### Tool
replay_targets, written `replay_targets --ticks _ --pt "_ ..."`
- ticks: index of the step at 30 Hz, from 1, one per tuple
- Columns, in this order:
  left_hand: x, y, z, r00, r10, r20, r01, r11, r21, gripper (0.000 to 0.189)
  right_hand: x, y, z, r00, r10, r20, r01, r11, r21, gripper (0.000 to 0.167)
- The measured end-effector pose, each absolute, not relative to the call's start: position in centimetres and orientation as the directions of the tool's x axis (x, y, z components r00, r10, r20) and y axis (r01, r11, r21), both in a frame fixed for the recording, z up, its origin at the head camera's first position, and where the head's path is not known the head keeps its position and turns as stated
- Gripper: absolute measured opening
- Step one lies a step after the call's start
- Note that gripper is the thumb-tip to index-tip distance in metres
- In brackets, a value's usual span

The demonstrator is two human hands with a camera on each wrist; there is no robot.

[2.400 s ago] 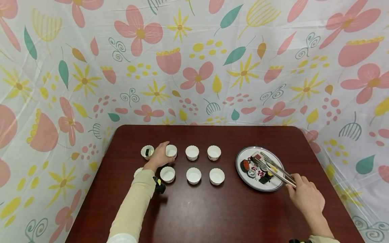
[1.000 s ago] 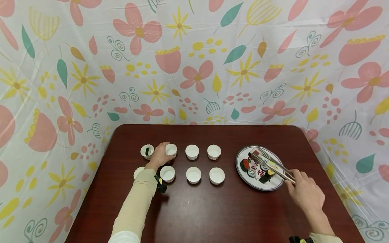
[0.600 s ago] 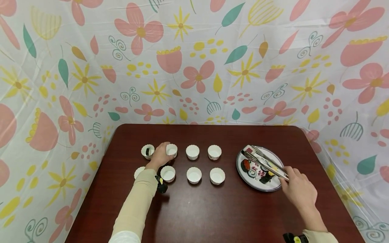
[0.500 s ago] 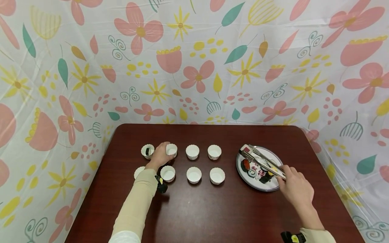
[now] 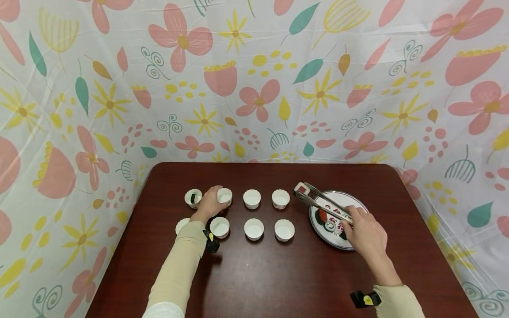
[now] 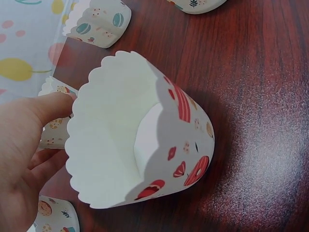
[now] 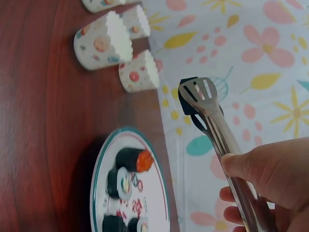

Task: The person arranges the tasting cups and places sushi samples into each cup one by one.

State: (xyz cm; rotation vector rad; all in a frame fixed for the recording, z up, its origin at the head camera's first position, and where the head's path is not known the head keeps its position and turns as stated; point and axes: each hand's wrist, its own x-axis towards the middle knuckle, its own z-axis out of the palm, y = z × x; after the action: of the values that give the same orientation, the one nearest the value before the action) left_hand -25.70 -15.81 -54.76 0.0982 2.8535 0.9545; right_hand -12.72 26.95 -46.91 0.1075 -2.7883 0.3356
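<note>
My left hand (image 5: pixel 209 206) grips the rim of a white paper baking cup (image 5: pixel 225 197) in the back row, second from the left. In the left wrist view, thumb and fingers lie on either side of that cup (image 6: pixel 57 128), and a larger-looking cup (image 6: pixel 145 140) stands in front. My right hand (image 5: pixel 367 234) holds metal tongs (image 5: pixel 324 204) above the left edge of the plate. Between the tongs' tips is a sushi roll (image 5: pixel 302 189) with a red centre and white rice; its dark wrapping (image 7: pixel 186 102) shows in the right wrist view.
A round plate (image 5: pixel 311 221) with a dark rim bears several sushi pieces, among them a red-topped one (image 7: pixel 137 160) and a white-faced roll (image 7: pixel 119 183). Scalloped cups stand in two rows; the back-left cup (image 5: pixel 188 202) contains a dark piece. Patterned cloth (image 5: pixel 258 132) hangs behind the table.
The tongs have lifted the sushi roll from the plate and carried it left, close to the rightmost back cup. My left hand has stayed at its cup.
</note>
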Motion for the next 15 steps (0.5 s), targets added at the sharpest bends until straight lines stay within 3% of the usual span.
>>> replay_targets --ticks 15 --pt "-25.7 -16.0 -54.8 -0.989 0.095 -0.11 0.008 0.789 0.615 0.066 -14.7 22.6 -46.5 -0.909 -0.118 0.4 -0.212 0.957 -0.2 0.038"
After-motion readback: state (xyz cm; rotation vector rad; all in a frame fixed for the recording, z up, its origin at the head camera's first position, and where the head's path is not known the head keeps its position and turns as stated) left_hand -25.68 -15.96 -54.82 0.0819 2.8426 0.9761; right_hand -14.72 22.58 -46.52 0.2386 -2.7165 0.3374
